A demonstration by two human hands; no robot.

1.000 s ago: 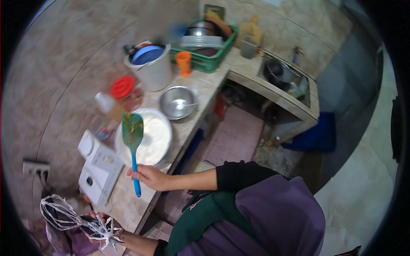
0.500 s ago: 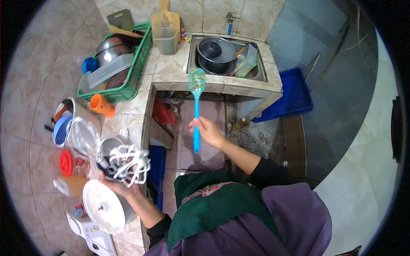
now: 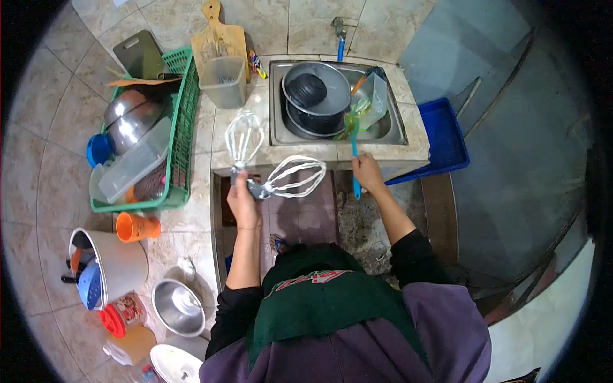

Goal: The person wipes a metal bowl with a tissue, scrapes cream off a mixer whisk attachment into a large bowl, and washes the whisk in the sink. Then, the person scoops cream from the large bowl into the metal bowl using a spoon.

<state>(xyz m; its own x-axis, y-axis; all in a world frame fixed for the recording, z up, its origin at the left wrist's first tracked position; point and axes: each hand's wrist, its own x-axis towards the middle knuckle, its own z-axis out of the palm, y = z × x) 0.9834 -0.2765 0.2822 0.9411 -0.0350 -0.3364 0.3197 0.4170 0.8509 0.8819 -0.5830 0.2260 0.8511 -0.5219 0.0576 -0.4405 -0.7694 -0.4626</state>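
My left hand (image 3: 244,205) grips the grey hub of a double whisk attachment in front of the sink. Its two wire whisks (image 3: 297,177) are coated in white cream, one pointing up and the other to the right. In my right hand (image 3: 368,171) is the blue handle of a spatula (image 3: 355,148), whose green-smeared head is over the sink's front right part. The metal sink (image 3: 276,131) holds a grey pan (image 3: 335,86) with a black item in it, a dark pot beneath, and a clear plastic bag (image 3: 375,102).
A green basket (image 3: 185,127) of dishes stands at the left, near an orange cup (image 3: 138,226), a white bucket (image 3: 121,262) and a steel bowl (image 3: 177,307). A plastic container (image 3: 225,83) is left of the sink. A blue tray (image 3: 442,137) lies to its right.
The view has turned towards the sink. My left hand has carried the whisks from the left counter to the sink's front, and my right hand has brought the spatula over the sink.
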